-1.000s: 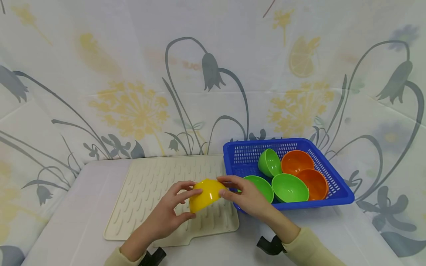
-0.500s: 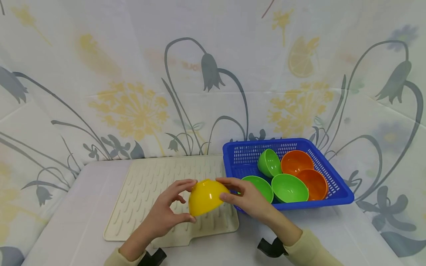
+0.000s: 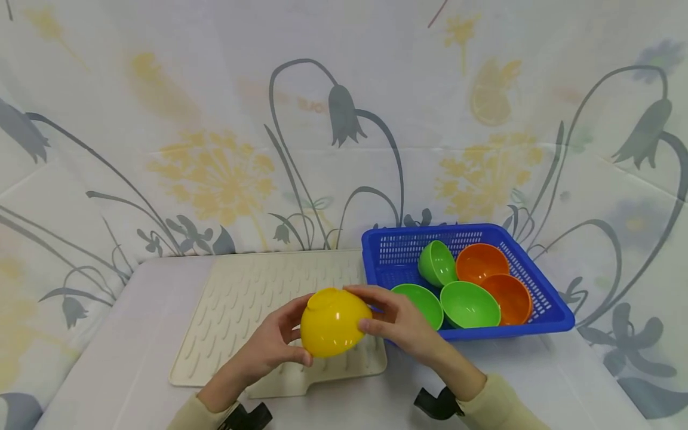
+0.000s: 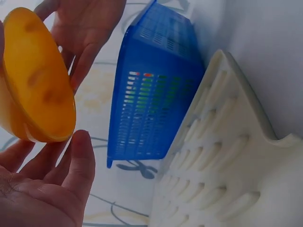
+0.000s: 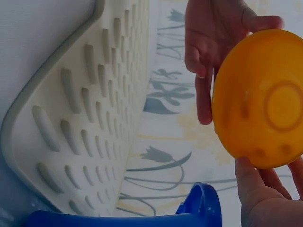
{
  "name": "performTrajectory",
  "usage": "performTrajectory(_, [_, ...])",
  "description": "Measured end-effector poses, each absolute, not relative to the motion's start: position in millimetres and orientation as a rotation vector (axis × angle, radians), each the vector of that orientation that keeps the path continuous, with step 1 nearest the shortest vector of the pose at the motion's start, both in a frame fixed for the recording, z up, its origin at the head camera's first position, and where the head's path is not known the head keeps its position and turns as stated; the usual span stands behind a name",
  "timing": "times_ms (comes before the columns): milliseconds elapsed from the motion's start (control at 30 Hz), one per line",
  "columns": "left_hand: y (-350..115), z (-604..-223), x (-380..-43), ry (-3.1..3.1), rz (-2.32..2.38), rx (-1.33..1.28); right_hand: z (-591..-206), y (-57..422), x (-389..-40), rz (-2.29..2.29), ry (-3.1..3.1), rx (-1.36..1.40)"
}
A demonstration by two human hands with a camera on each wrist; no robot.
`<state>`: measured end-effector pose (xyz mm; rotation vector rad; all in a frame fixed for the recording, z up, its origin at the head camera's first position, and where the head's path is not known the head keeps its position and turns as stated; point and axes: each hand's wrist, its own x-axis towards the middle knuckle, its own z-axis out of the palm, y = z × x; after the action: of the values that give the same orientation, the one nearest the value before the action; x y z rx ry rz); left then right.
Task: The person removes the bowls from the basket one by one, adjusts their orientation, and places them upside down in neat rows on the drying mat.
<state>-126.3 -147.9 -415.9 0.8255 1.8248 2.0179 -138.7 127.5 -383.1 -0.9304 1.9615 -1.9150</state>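
A shiny yellow bowl (image 3: 334, 331) is held in the air above the ribbed cream drying mat (image 3: 231, 304), tilted, with its foot ring upward in the head view. My left hand (image 3: 271, 343) grips its left side, thumb at the lower edge and fingers behind. From the right, my right hand (image 3: 400, 319) holds it too, thumb on the outer wall and forefinger near the top. The left wrist view looks into the bowl (image 4: 45, 90), where fingers show as dark spots through the wall. In the right wrist view the bowl (image 5: 265, 104) spans both hands.
To the right, a blue perforated basket (image 3: 389, 248) overlaps the mat's side. It contains green bowls (image 3: 470, 306) and orange bowls (image 3: 481, 264). A patterned cloth (image 3: 344, 197) hangs behind the white table (image 3: 129, 334).
Between my hands the yellow bowl has turned, so more of its outer wall and its foot ring now show. It sits slightly lower and nearer. The basket and mat stay put.
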Motion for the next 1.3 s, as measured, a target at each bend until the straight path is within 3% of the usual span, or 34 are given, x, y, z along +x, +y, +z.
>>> performTrajectory(300, [-149.2, -416.8, -125.2, 2.058, 1.967, 0.88, -389.1, 125.0, -137.5, -1.944, 1.969, -0.933])
performTrajectory(700, [-157.2, -418.7, -125.6, 2.483, 1.84, 0.736, -392.0, 111.1, -127.2, -1.987, 2.253, -0.541])
performTrajectory(1000, [-164.9, -424.6, -131.2, 2.631, 1.769, 0.689, -402.7, 77.0, -125.4, -1.974, 2.359, -0.588])
performTrajectory(1300, [-188.8, -435.4, -148.1, 2.554, 1.754, 0.519, -421.2, 32.2, -147.9, -1.99, 2.354, -0.513])
